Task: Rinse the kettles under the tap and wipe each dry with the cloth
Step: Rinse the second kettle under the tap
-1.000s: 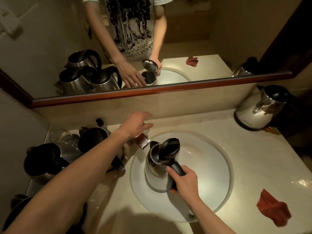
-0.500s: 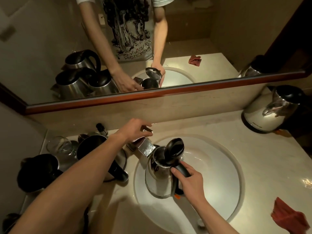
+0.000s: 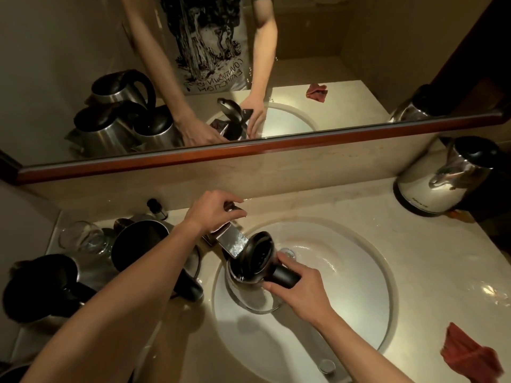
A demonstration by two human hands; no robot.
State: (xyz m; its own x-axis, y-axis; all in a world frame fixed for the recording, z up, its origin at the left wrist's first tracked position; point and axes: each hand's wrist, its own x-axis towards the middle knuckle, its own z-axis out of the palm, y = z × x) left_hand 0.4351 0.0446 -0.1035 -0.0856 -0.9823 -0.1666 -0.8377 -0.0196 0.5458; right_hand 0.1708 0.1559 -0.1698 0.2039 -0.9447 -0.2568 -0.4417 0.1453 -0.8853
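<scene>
Little can be read. The T-shirt [image 3: 210, 51] seen in the mirror [image 3: 331, 51] at 12 o'clock carries mirrored print — not legible for certain — and the kettle [image 3: 442, 181] at 2 o'clock bears a small dark mark, too small to read.

Bathroom vanity: round white sink [image 3: 367, 275] set in a pale stone counter [image 3: 431, 252], chrome tap [image 3: 232, 242], wood-framed wall mirror [image 3: 304, 64] above, dim warm lighting.
</scene>
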